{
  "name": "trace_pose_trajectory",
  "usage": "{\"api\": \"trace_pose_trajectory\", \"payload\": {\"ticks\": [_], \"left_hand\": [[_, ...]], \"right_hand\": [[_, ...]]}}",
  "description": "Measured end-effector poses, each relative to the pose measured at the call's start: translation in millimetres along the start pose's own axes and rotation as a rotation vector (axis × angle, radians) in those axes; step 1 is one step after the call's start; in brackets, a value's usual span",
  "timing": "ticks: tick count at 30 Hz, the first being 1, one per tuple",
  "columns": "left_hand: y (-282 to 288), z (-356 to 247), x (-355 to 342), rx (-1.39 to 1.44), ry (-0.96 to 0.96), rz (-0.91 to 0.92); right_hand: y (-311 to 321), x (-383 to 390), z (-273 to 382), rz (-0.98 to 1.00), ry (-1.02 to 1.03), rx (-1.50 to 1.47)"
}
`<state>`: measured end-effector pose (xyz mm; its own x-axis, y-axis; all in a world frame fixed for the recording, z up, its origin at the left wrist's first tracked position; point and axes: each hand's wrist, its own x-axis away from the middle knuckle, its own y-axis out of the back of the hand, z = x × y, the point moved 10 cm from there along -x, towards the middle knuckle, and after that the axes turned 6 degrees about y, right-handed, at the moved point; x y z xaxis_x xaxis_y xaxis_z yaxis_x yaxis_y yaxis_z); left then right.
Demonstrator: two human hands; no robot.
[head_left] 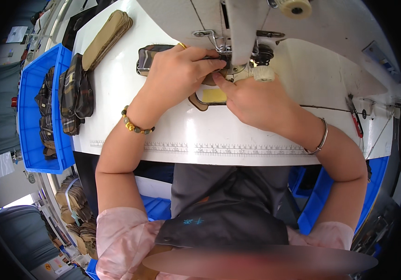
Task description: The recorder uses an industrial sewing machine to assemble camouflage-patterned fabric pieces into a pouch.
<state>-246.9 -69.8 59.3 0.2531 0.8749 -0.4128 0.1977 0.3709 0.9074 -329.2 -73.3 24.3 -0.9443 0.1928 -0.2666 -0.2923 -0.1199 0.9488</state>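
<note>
Under the head of a white sewing machine [242, 35], both my hands work at a piece of plaid fabric [146, 57] beside the presser foot. My left hand [177, 72] lies over this fabric, its fingers bent and pressing it close to the needle. From the other side my right hand [259, 100] comes in with its index finger extended and its fingertips together at the fabric's near edge. A brown curved edge [198, 102] of material shows below the fingers, next to a yellow patch [214, 95]. The part right under the fingertips is hidden.
A stack of tan pieces [107, 39] and folded plaid pieces [76, 95] lie at the table's left. Beyond stands a blue bin [46, 161] holding more plaid pieces. Red-handled snips [357, 119] lie at right. A ruler strip [200, 148] runs along the front edge.
</note>
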Motion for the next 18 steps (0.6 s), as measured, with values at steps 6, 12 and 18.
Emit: {"api": "trace_pose_trajectory", "payload": {"ticks": [6, 12, 18], "left_hand": [[-0.7, -0.8, -2.4, 0.028, -0.002, 0.013], [-0.4, -4.6, -3.1, 0.005, -0.009, 0.031], [-2.8, -0.5, -4.1, -0.014, 0.022, 0.046]], "right_hand": [[3.8, -0.3, 1.4, -0.028, 0.013, -0.014], [3.9, 0.1, 0.8, -0.011, 0.011, 0.006], [0.2, 1.0, -2.2, -0.040, 0.020, 0.038]]}}
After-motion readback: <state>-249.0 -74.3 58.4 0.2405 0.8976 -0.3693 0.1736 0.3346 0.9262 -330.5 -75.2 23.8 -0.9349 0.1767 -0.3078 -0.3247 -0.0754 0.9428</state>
